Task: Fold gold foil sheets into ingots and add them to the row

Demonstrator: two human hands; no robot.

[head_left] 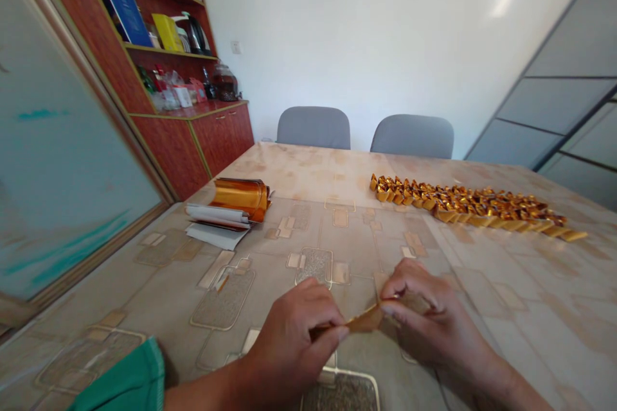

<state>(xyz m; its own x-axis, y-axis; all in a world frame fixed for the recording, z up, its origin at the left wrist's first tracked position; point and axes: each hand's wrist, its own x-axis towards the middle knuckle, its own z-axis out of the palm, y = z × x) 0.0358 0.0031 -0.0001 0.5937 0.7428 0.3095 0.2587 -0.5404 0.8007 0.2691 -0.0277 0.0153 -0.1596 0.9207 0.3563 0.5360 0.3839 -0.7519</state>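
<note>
A narrow folded piece of gold paper (365,320) is stretched between my two hands, just above the near part of the table. My left hand (301,334) pinches its left end between thumb and fingers. At the other end, my right hand (424,308) grips it with thumb and forefinger. Farther off to the right lie rows of folded gold paper pieces (463,202), packed closely together. On the left is a stack of curled gold foil sheets (241,196), with white-backed sheets (216,225) in front of it.
The table (270,164) has a patterned cover. Two grey chairs (313,127) stand at its far side. At the back left is a red cabinet (212,141) with a kettle (195,33) on a shelf. A sliding door (72,160) is at left.
</note>
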